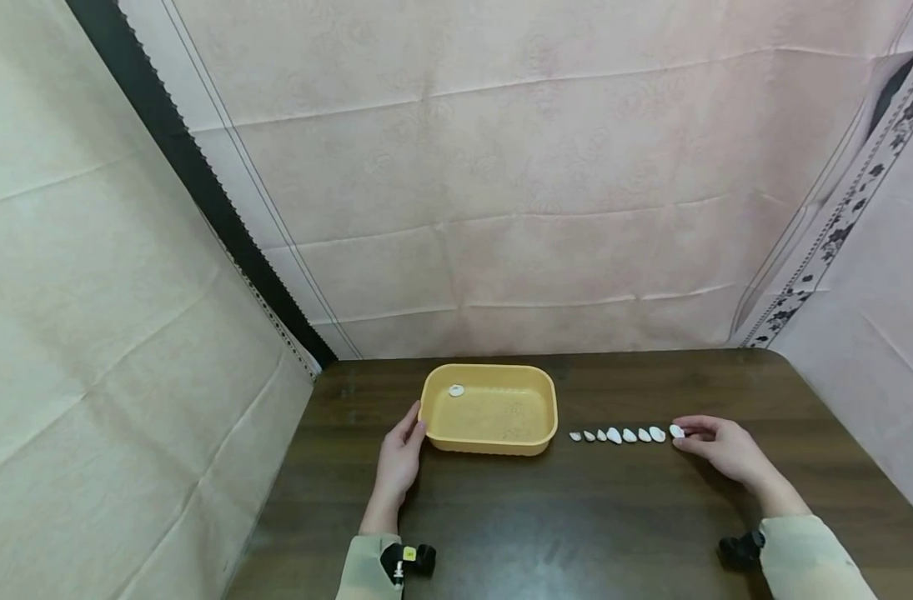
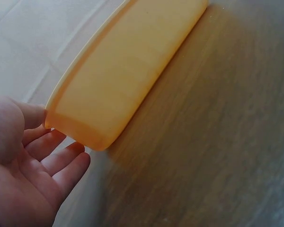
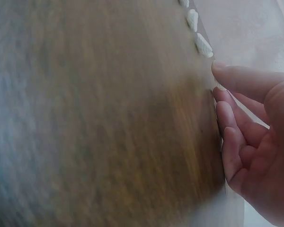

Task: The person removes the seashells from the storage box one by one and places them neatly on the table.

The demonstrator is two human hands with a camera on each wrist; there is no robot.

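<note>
My left hand point(image 1: 400, 457) grips the left end of a yellow plastic tub point(image 1: 494, 447), thumb point(image 2: 32, 114) at its rim and the other fingers against the outside. One small white shell-like piece point(image 1: 456, 390) lies inside, toward the back left. Right of the tub, several similar white pieces point(image 1: 614, 436) form a row on the table. At the row's right end my right hand point(image 1: 719, 450) pinches another white shell-like piece point(image 1: 677, 431) between thumb and forefinger. From the right wrist, the hand point(image 3: 260, 123) mostly hides that piece, while nearby row pieces point(image 3: 204, 45) show above the thumb.
Everything stands on a dark brown wooden table point(image 1: 546, 525) with a rounded back right corner. Pale cloth hangs behind it point(image 1: 501, 208) and at both sides. Each wrist wears a black camera, such as the left one point(image 1: 407, 560).
</note>
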